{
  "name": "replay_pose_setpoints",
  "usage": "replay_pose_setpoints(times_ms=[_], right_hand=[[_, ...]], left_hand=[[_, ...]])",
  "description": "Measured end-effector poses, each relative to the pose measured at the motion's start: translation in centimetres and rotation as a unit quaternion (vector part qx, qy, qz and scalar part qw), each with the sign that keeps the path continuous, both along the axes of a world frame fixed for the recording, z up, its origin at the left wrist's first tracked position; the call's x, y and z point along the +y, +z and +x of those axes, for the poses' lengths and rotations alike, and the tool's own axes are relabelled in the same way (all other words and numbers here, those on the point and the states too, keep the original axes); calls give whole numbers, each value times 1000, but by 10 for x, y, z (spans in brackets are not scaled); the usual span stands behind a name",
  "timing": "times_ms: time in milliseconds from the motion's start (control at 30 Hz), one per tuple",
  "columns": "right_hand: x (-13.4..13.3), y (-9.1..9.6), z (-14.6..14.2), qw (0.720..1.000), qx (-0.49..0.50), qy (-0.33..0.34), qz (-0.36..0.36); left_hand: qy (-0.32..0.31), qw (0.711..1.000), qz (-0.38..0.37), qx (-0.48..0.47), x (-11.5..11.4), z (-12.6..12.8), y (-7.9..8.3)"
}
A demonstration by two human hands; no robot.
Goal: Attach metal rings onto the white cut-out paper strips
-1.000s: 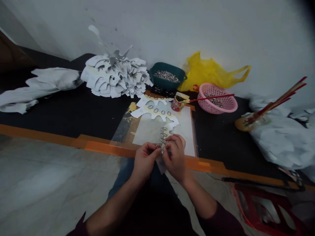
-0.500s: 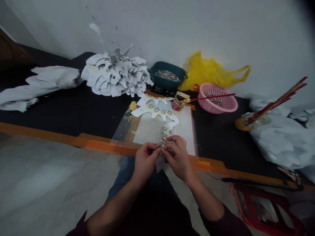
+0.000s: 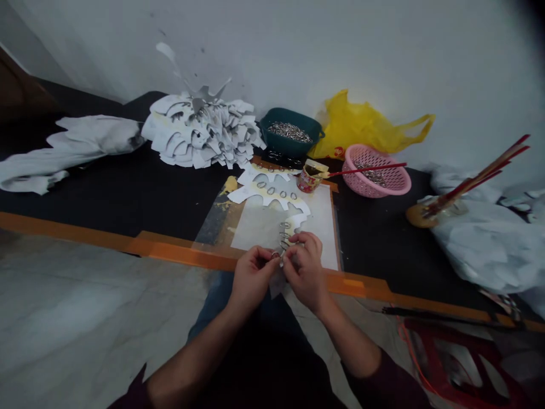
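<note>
At the table's front edge my left hand [image 3: 252,278] is closed in a pinch, with an oval metal ring [image 3: 275,255] at its fingertips. Close beside it, my right hand [image 3: 305,272] pinches the tab of a white cut-out piece [image 3: 301,219], whose lower end hangs between the hands over the edge. More oval rings [image 3: 284,234] sit along this piece just above my fingers. Behind it lies another white cut-out piece [image 3: 238,195] with several rings on a yellowish smear. My fingers partly hide the fold they work on.
Beyond the paper sheet [image 3: 315,238] stand a glue pot [image 3: 309,177] with a red stick [image 3: 370,168], a green basin [image 3: 266,122] of rings and a pink basket [image 3: 398,182]. White pieces are piled [image 3: 204,133] at back left. A yellow bag [image 3: 353,122] leans against the wall.
Both hands stay at the same spot on the white piece. The right fingers have shifted slightly at the fold; the camera view has moved a little.
</note>
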State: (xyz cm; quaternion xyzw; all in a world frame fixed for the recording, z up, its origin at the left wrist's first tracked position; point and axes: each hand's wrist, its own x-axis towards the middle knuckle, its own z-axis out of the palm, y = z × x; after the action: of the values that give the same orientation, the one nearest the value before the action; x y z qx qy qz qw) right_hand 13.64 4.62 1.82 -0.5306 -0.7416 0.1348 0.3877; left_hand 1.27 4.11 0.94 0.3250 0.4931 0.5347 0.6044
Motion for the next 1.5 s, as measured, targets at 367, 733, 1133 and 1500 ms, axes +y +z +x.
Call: replay_pose_setpoints(times_ms=[367, 733, 1133, 1500], right_hand=[[5, 4, 2, 997, -15, 53, -50], [20, 21, -10, 993, -84, 71, -28], [21, 18, -8, 991, 59, 91, -75], [23, 17, -7, 985, 96, 100, -100]], left_hand=[[-7, 999, -39, -37, 3, -4, -1], [-94, 991, 46, 83, 31, -37, 16], [24, 885, 282, 369, 20, -27, 3], [85, 830, 374, 406, 23, -22, -10]])
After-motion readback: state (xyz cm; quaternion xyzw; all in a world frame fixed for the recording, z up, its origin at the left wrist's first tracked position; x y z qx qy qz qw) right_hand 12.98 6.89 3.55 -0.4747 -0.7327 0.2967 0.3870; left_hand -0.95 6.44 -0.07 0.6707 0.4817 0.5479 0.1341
